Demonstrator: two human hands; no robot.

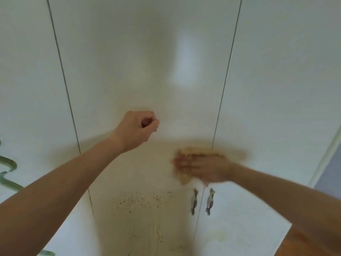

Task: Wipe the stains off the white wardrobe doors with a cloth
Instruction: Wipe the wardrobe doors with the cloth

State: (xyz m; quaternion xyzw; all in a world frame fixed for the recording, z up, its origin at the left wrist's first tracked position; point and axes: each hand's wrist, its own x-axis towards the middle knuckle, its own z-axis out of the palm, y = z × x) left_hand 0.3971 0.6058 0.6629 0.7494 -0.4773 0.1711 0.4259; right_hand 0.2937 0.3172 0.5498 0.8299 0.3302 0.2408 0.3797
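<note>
At centre left of the frame, the left hand [137, 126] is curled into a fist holding nothing, up by the middle door [129, 71]. At lower centre, dark speckled stains [136, 200] remain on that door. Right of centre, the cloth [184, 178] lies against the door beside the seam, under the blurred right hand [201, 169], whose fingers look flat, pressing it. A good pass likely needs firm, even pressure and overlapping strokes worked down to the specks, clear of the handles [194, 201].

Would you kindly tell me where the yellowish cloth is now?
Head view, right of centre: the yellowish cloth is under the right hand against the white wardrobe door, just above the two metal handles.
</note>
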